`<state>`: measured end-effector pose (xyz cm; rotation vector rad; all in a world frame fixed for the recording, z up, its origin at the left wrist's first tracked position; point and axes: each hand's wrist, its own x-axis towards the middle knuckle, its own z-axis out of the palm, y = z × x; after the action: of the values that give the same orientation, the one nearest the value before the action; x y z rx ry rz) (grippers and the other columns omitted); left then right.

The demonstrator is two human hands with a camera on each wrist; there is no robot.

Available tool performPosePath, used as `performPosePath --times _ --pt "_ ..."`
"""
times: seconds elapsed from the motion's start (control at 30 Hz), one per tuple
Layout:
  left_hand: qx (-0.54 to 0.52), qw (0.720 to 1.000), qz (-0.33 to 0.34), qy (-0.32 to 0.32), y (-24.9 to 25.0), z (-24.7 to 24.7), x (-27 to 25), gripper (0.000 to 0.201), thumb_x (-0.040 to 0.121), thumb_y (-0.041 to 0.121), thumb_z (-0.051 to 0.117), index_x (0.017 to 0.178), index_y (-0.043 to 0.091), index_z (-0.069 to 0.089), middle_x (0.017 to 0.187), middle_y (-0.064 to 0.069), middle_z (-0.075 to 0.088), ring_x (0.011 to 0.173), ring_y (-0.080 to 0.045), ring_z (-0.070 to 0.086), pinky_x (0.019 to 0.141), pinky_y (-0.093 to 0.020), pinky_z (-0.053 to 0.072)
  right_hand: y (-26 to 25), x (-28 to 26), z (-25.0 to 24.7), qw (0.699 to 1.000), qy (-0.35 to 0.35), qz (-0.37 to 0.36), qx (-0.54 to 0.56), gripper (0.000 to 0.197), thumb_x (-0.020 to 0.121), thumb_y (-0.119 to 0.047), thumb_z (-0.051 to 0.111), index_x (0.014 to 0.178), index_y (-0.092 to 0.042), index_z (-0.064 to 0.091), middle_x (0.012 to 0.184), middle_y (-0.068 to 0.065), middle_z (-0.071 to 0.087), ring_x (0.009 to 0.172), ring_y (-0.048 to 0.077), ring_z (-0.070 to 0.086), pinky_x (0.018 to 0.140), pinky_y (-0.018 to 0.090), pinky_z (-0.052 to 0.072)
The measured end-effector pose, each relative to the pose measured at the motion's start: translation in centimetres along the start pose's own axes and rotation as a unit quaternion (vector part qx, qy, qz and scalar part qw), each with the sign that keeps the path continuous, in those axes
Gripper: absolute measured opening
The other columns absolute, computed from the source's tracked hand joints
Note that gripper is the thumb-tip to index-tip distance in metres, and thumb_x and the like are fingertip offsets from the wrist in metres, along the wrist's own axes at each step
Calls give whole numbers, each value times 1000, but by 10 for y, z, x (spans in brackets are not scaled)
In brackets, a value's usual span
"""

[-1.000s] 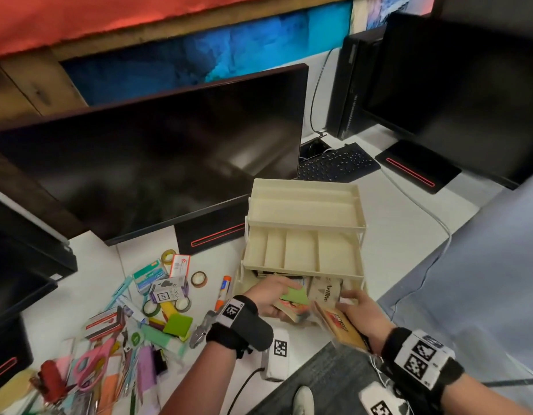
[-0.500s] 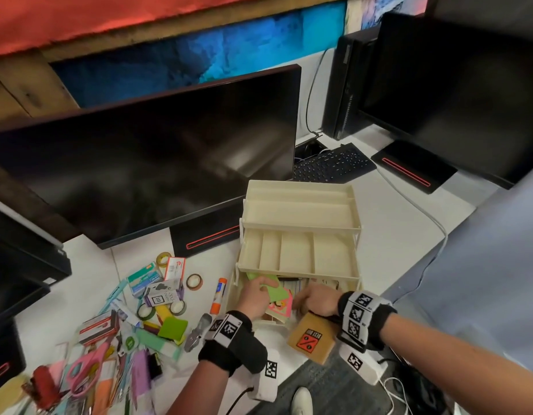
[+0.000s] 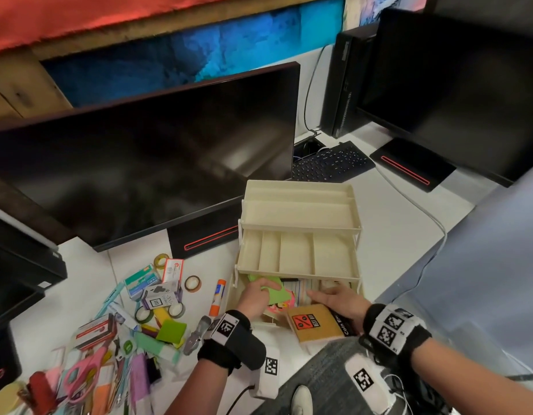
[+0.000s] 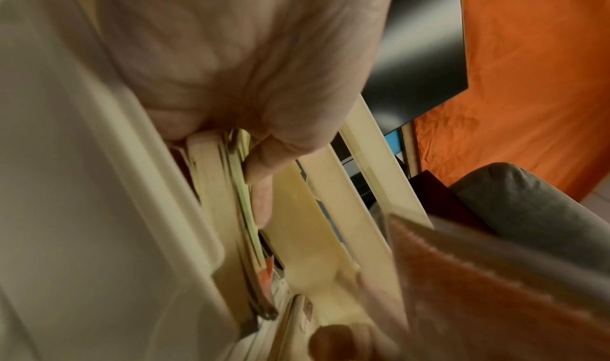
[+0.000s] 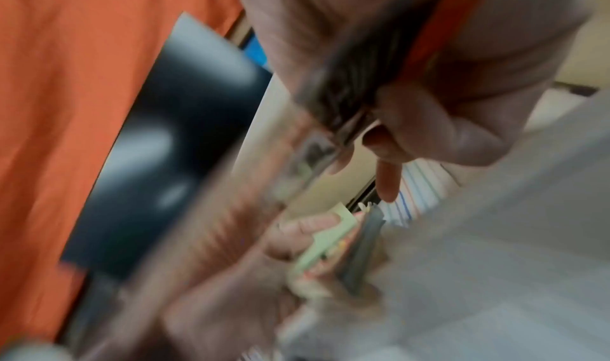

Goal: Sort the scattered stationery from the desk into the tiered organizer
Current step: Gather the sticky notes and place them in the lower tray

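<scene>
The cream tiered organizer point(image 3: 298, 272) stands mid-desk, its top and middle tiers bare. My left hand point(image 3: 256, 296) reaches into the left of the bottom tier and pinches a stack of green and pink sticky pads point(image 3: 278, 292); in the left wrist view the pad stack point(image 4: 244, 210) sits between thumb and fingers. My right hand point(image 3: 334, 298) stretches its fingers into the same tier beside striped paper, while it holds a brown packet point(image 3: 314, 323) with a red-and-black label under the palm. The right wrist view is blurred.
Scattered stationery point(image 3: 133, 324) covers the desk at left: tape rolls point(image 3: 192, 283), a glue stick point(image 3: 217, 296), pink scissors point(image 3: 82, 372), boxes. A large monitor point(image 3: 139, 163) stands behind it, a keyboard point(image 3: 331, 161) behind the organizer. A cable point(image 3: 433, 220) runs right.
Both hands have moved forward from the desk edge into the bottom tier. The left pushed the pads in; the right carried the brown packet along and stretched out its fingers.
</scene>
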<state>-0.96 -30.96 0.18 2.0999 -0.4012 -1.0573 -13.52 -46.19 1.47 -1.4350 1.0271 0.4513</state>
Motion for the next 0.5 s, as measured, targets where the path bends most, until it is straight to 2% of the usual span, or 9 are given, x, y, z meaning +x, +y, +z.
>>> performPosePath --times 0.03,0.07,0.13,0.17,0.23,0.3,0.37,0.43,0.5 --pt "4 1000 -2 -10 2 -3 -1 43 94 -3 27 107 14 65 143 -4 44 124 -18 47 96 -24 38 -1 -2 -4 998 -30 33 36 51 76 -45 68 103 -2 62 82 11 69 61 19 66 58 27 55" --pt "9 1000 -5 -18 3 -3 -1 45 93 -4 26 105 12 66 142 -4 45 132 -19 39 104 -29 32 -1 -3 -10 995 -49 56 66 59 67 -50 71 102 -3 63 87 13 69 66 22 65 63 30 55" --pt "14 1000 0 -21 4 -3 -1 46 92 -4 25 101 9 69 139 -4 49 134 -19 37 108 -31 28 2 -2 -18 984 -65 81 147 64 55 -50 76 97 -4 60 92 17 67 72 27 64 72 36 53" --pt "12 1000 3 -20 4 -2 0 46 92 -4 26 95 10 69 137 -5 51 133 -19 38 108 -30 27 4 -3 -20 972 -66 90 208 57 62 -44 76 97 -3 58 89 20 68 70 29 65 69 38 55" --pt "4 1000 5 -17 6 -1 2 47 91 -4 27 83 16 68 136 -6 52 132 -19 40 106 -27 27 4 -12 -18 937 -71 97 329 30 85 -26 64 97 0 53 79 24 68 60 33 68 52 38 58" --pt "-1 1000 3 -18 7 1 3 47 90 -6 27 83 16 68 135 -7 54 132 -20 40 105 -25 28 3 -20 -14 919 -82 88 376 16 91 -13 56 97 2 54 76 25 68 58 33 69 42 36 56" --pt "-1 1000 -3 -28 9 3 3 46 90 -5 27 86 15 67 136 -7 52 133 -20 39 107 -27 27 5 -19 -8 926 -85 54 364 14 91 -4 53 101 5 57 85 27 69 65 35 70 46 35 58" --pt "-9 999 -9 -36 14 3 0 44 92 -1 28 83 18 67 138 -6 51 132 -20 39 107 -29 28 9 -16 -3 935 -68 11 348 11 90 6 49 98 7 56 87 26 69 69 34 71 52 36 59" --pt "-25 998 -8 -57 19 3 -3 36 96 10 33 86 19 67 133 -4 53 126 -19 44 101 -29 31 9 -15 2 935 -57 -12 349 12 90 10 44 94 7 55 88 25 69 71 32 70 53 34 58"
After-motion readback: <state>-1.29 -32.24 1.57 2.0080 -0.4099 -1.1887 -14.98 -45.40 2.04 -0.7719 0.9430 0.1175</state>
